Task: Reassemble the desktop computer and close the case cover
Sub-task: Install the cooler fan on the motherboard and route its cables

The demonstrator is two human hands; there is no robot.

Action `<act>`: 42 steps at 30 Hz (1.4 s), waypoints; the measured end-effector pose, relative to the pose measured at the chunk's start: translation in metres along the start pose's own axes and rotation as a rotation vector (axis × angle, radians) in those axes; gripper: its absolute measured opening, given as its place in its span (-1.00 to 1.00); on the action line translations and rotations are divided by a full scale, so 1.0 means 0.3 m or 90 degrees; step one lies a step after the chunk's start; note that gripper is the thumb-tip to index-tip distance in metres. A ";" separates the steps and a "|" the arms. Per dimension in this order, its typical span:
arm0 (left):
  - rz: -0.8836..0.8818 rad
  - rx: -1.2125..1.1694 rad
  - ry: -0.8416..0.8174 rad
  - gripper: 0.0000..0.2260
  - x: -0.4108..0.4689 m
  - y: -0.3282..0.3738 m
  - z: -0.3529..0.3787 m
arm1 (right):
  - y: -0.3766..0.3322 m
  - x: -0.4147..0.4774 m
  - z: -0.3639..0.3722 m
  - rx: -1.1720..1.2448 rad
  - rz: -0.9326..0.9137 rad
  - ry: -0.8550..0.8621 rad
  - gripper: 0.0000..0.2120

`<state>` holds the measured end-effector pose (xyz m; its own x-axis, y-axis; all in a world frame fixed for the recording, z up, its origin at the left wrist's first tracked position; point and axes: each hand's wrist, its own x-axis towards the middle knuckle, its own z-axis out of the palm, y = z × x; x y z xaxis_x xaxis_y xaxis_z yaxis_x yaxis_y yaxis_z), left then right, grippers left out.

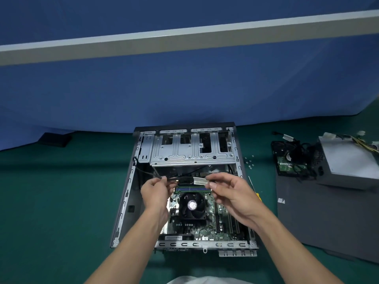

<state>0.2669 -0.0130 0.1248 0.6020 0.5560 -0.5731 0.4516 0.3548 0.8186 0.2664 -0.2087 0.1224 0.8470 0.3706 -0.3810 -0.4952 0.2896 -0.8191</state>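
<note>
Currently in hand: a black cable (185, 178) with a white label (202, 182), pulled level between both hands just above the memory sticks, probably straightened so its end can be sorted out before plugging in.
Left hand (155, 193): fingers and thumb pinch the cable's left stretch, which runs on toward the case's left wall.
Right hand (229, 193): fingertips pinch the labelled end; the plug itself is hidden.
Computer case (126, 201): lower middle of the frame, lying on its side on the green table (61, 201), open face up so the board can be reached.
Board (221, 222): fitted in the case floor, with its cooling fan (191, 204) directly under the hands.
Drive cage (192, 154): at the case's upper end; its bays look empty.
Stage, as a judgement: wiring inside the case, with much left to refit.
Screwdriver (256, 192): yellow-handled, lying between case and cover, close to the right hand.
Screws (249, 160): loose, just right of the case's upper corner.
Cover (320, 222): grey panel lying flat at the right, off the case.
Power supply (348, 160): upper right, resting on the cover's far end, wires trailing.
Drive (291, 163): beside the supply, under tangled black leads.
Backdrop: blue partition (143, 89) across the upper frame.
</note>
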 end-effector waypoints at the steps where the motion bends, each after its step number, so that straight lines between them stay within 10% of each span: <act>1: -0.010 0.019 0.007 -0.95 0.014 -0.006 -0.010 | 0.003 0.002 0.006 0.028 0.006 -0.011 -0.70; 7: 0.166 0.425 0.075 -0.75 -0.003 0.005 -0.032 | 0.016 0.042 0.026 -0.080 -0.026 0.178 -0.75; 12: 0.567 0.553 -0.316 -0.69 -0.045 0.044 0.015 | -0.031 0.044 0.045 -0.050 -0.054 0.148 -0.85; 16: 0.564 0.509 -0.465 -0.70 -0.069 0.064 0.062 | -0.073 0.042 0.070 0.092 -0.046 0.141 -0.86; 28: 0.353 0.170 -0.437 -0.81 -0.109 0.118 0.107 | -0.127 0.041 0.104 0.134 -0.103 0.102 -0.86; 32: 0.447 0.226 -0.385 -0.82 -0.112 0.103 0.109 | -0.124 0.043 0.113 0.134 -0.127 0.122 -0.87; 37: 0.949 0.517 -0.270 -0.86 -0.100 0.101 0.130 | -0.127 0.069 0.122 0.033 -0.173 0.240 -0.95; 42: 0.734 0.493 -0.324 -0.70 -0.084 0.144 0.158 | -0.199 0.097 0.096 0.235 -0.127 0.139 -0.89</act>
<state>0.3025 -0.0474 0.1727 0.9514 -0.1292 0.2797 -0.2929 -0.6610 0.6909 0.3152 -0.1898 0.1725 0.9337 0.0927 -0.3458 -0.3208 0.6454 -0.6932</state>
